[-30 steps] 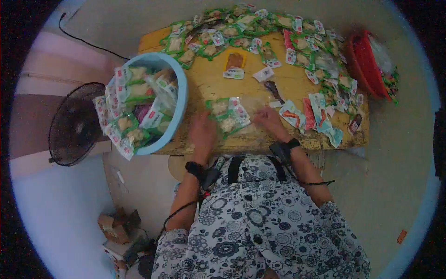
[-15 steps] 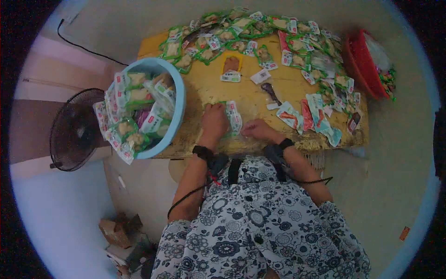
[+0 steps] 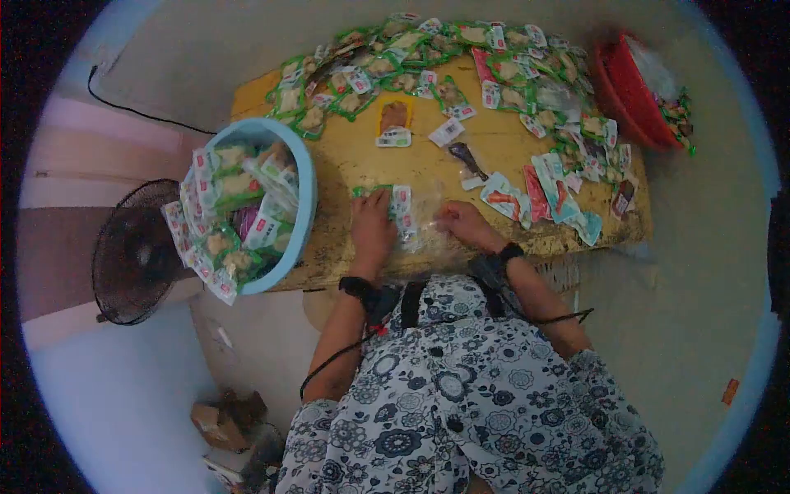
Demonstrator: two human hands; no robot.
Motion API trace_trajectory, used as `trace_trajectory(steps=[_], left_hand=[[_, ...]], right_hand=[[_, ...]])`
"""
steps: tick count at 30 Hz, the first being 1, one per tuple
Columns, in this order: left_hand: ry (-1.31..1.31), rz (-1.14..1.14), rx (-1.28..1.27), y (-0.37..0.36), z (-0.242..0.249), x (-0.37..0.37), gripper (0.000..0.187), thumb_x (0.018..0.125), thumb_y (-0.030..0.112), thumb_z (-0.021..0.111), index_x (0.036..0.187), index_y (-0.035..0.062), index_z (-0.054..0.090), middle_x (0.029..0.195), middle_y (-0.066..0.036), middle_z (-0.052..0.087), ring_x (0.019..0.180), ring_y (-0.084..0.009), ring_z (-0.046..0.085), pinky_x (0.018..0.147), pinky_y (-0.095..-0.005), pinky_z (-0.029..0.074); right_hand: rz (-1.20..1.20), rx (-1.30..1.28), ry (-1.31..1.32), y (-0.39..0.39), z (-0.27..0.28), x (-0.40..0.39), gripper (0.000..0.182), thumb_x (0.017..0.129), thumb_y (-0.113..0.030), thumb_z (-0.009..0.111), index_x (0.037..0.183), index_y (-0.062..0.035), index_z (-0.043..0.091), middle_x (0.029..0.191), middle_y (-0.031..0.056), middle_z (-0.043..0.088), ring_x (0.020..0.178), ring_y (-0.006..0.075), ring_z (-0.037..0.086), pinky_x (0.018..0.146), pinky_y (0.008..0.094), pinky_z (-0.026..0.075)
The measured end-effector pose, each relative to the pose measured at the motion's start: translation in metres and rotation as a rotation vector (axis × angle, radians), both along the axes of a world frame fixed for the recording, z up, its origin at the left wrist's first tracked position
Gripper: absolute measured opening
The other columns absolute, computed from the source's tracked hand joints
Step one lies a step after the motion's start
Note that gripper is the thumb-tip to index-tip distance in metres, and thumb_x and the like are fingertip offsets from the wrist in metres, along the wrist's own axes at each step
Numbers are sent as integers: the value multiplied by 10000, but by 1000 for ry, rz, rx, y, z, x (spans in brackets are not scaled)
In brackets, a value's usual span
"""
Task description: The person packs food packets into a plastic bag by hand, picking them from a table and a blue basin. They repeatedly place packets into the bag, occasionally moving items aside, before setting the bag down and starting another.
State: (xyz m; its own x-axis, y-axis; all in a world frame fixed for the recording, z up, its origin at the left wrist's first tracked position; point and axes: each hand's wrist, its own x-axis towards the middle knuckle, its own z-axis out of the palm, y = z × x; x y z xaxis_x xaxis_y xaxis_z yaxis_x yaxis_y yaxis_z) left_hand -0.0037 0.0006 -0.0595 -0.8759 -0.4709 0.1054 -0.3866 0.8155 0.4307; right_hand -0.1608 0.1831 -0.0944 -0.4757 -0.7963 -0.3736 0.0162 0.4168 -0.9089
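My left hand (image 3: 373, 221) lies with its fingers down on a green and white food packet (image 3: 402, 216) near the table's front edge. To its right, my right hand (image 3: 462, 221) is pinched at the edge of a clear plastic bag (image 3: 426, 218), beside the packet. The bag is see-through and its outline is hard to make out. Beyond my hands lie a yellow packet (image 3: 395, 119), a white label packet (image 3: 446, 132) and a dark, narrow packet (image 3: 467, 160).
A blue basin (image 3: 306, 189) full of packets stands at the left, with a black fan (image 3: 136, 251) beside it. Many green packets (image 3: 403, 41) line the table's (image 3: 346, 156) back and right. Blue and red packets (image 3: 555, 189) lie right; a red basin (image 3: 629, 95) stands beyond.
The clear bag now shows spread between my hands, and my right hand has moved slightly away from the packet. The whole view has shifted a little.
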Motion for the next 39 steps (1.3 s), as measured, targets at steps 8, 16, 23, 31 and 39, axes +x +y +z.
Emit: trace_trajectory(steps=[8, 16, 23, 31, 39], left_hand=[[209, 59, 66, 8, -11, 6, 503, 705, 15, 633, 1200, 44, 551, 1196, -178, 543, 1085, -379, 500, 961, -462, 428], [0, -85, 102, 2, -36, 8, 277, 703, 60, 678, 979, 70, 653, 1034, -140, 587, 1024, -364, 537, 866, -443, 459], [183, -60, 22, 0, -46, 2, 401, 675, 37, 693, 1070, 88, 650, 1089, -131, 583, 1047, -349, 540, 857, -440, 469], [97, -93, 23, 5, -16, -2, 446, 667, 19, 672, 1099, 124, 643, 1141, -128, 570, 1068, -352, 532, 881, -453, 461], [-14, 24, 262, 13, 6, -2, 457, 673, 30, 668, 1112, 155, 644, 1156, -114, 579, 1091, -341, 529, 901, -449, 465]], right_hand=[[75, -70, 163, 12, -28, -3, 121, 833, -89, 668, 919, -10, 636, 782, 61, 644, 705, 129, 617, 630, 286, 521], [17, -109, 96, 38, -9, -2, 169, 830, -178, 670, 913, -35, 635, 812, 66, 648, 743, 181, 634, 676, 328, 519], [-224, -202, 43, 61, 24, -27, 155, 830, -171, 692, 907, -51, 631, 834, 53, 654, 781, 136, 636, 682, 286, 516], [-786, -92, 689, 128, 30, -140, 284, 819, -102, 671, 1078, -16, 592, 1005, 93, 602, 830, 202, 615, 744, 306, 494], [-751, 155, 1346, 140, 62, -211, 417, 722, -65, 692, 1122, -33, 581, 1188, 178, 551, 1148, 368, 497, 962, 439, 411]])
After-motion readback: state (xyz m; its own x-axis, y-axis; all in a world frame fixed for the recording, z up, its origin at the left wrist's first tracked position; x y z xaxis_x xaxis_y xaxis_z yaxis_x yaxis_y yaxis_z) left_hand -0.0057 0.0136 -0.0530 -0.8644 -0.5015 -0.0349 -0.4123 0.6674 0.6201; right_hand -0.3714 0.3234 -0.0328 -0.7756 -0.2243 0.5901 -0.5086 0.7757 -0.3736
